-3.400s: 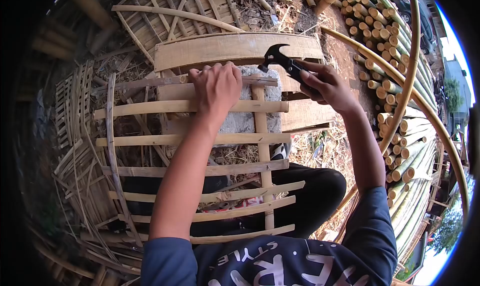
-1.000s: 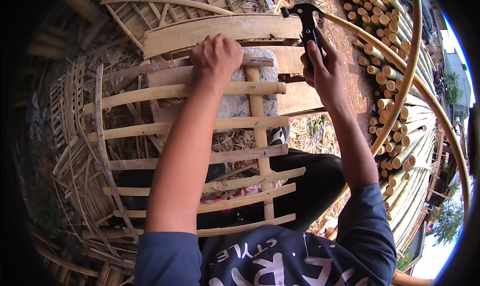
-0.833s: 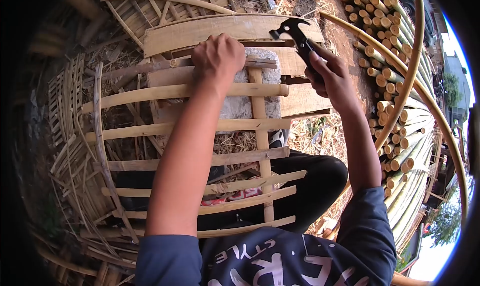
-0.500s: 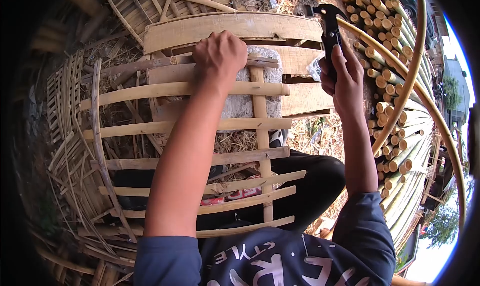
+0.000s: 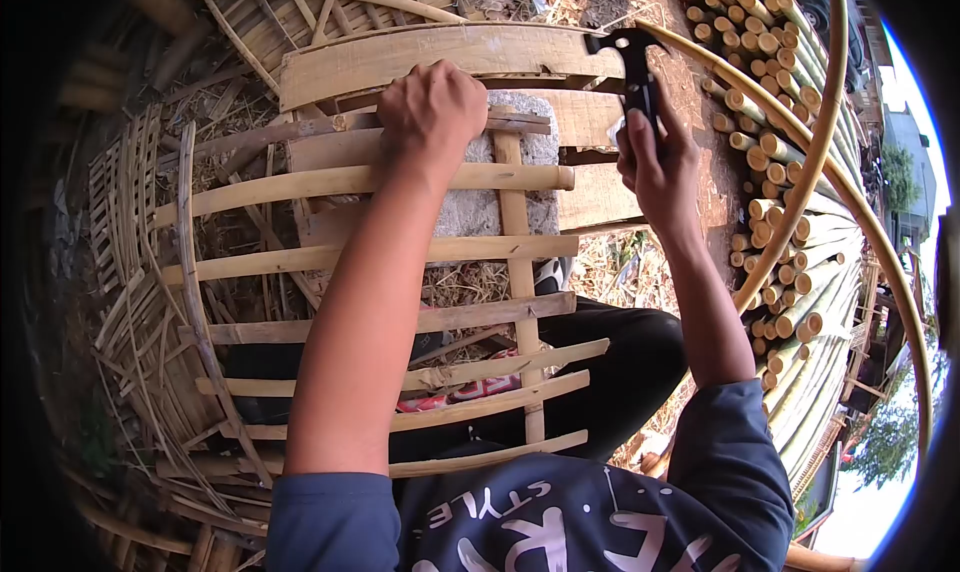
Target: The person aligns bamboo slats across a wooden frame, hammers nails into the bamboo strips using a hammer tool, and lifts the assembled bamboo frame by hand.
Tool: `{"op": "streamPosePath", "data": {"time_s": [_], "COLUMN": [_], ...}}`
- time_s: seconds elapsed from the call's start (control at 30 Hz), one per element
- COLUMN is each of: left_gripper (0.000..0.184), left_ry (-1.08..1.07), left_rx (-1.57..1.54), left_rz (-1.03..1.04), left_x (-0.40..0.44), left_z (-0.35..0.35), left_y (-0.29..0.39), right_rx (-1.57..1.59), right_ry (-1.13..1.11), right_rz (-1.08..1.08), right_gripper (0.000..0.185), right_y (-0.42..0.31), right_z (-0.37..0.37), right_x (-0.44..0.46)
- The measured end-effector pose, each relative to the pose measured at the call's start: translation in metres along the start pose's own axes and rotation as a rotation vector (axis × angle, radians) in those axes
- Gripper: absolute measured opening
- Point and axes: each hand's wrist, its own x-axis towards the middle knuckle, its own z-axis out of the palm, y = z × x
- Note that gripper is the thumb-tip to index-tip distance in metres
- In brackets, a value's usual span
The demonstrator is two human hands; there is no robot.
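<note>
My right hand (image 5: 660,167) grips a black claw hammer (image 5: 637,72), its head raised above the right end of the wooden boards. My left hand (image 5: 432,112) is closed over the far end of a bamboo frame, around its topmost bamboo slat (image 5: 520,123); its fingertips are hidden. Several split bamboo slats (image 5: 515,178) lie side by side across a bamboo crosspiece (image 5: 522,272) on the right and a thinner curved strip (image 5: 190,232) on the left. Beneath the far slats sits a grey concrete block (image 5: 540,152).
Wooden boards (image 5: 450,54) lie beyond the block. Stacked bamboo poles (image 5: 800,212) fill the right side, with long curved bamboo strips (image 5: 825,122) arching before them. Woven bamboo panels (image 5: 130,192) stand at the left. My bent leg (image 5: 630,362) is under the frame's near end.
My right hand has brought the hammer left and slightly down, closer to the frame. My left hand stays on the slat; the whole view has shifted slightly.
</note>
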Motion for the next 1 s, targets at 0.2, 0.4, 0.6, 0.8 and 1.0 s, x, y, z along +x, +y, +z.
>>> {"op": "streamPosePath", "data": {"time_s": [0.2,0.4,0.6,0.8,1.0], "left_gripper": [0.035,0.038,0.041,0.041,0.035], "left_ry": [0.261,0.085,0.038,0.023,0.168], "left_rx": [-0.039,-0.032,-0.049,-0.047,0.034], "left_rz": [0.093,-0.006,-0.013,-0.003,0.079], "left_x": [-0.003,0.0,-0.003,-0.006,-0.002], "left_z": [0.015,0.008,0.0,-0.003,0.007], "left_y": [-0.008,-0.002,-0.001,-0.003,-0.006], "right_rx": [0.016,-0.191,-0.414,-0.234,-0.275], "right_ry": [-0.119,-0.292,-0.329,-0.21,-0.23], "right_rz": [0.302,0.19,-0.123,0.102,0.094], "right_gripper": [0.05,0.047,0.05,0.047,0.052], "right_y": [-0.019,-0.021,-0.011,-0.021,-0.031], "right_z": [-0.004,-0.008,0.006,0.002,-0.007], "right_x": [0.004,0.003,-0.001,0.003,0.01]}}
